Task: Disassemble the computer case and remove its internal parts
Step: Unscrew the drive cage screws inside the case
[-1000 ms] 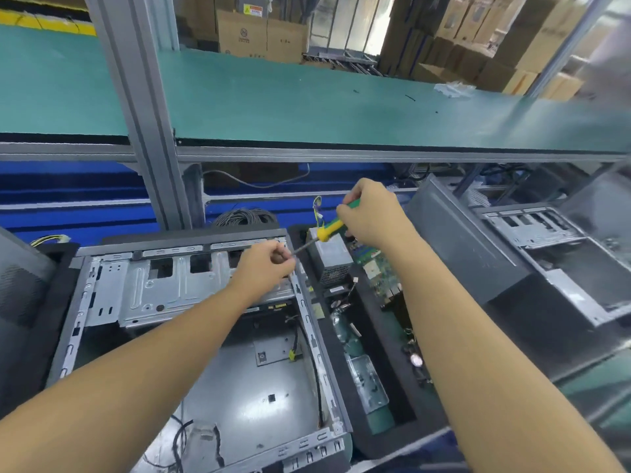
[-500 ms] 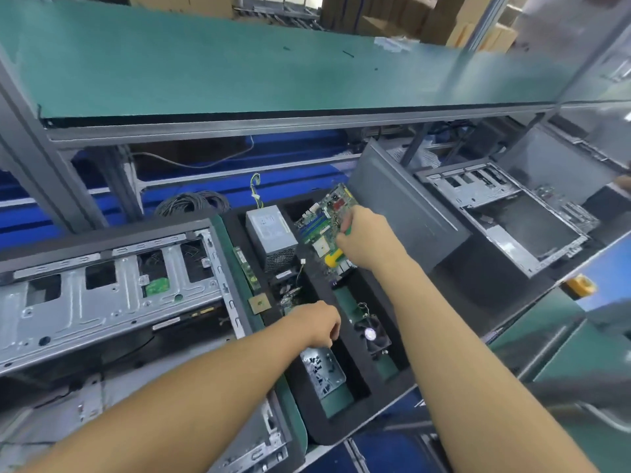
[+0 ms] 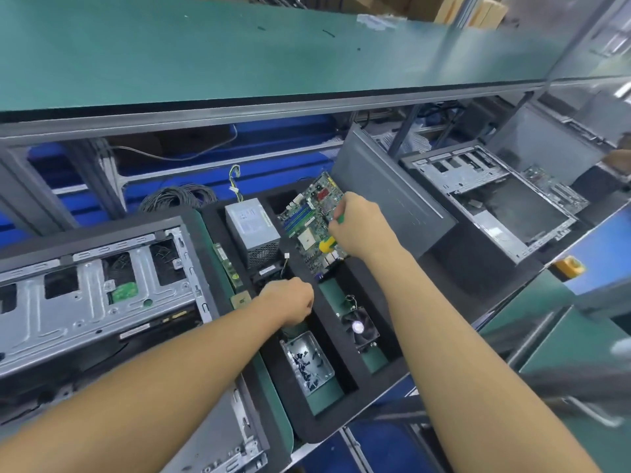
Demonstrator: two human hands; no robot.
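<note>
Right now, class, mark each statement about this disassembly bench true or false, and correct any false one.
1. The right hand grips a yellow-and-green screwdriver. True.
2. The power supply sits inside the open case. False: it stands in the black foam tray, outside the case, beside the motherboard.
3. The fan lies in a tray compartment to the right of the metal box of screws. True.
4. The left hand is over the motherboard. False: it is curled over the tray, near the metal box.
</note>
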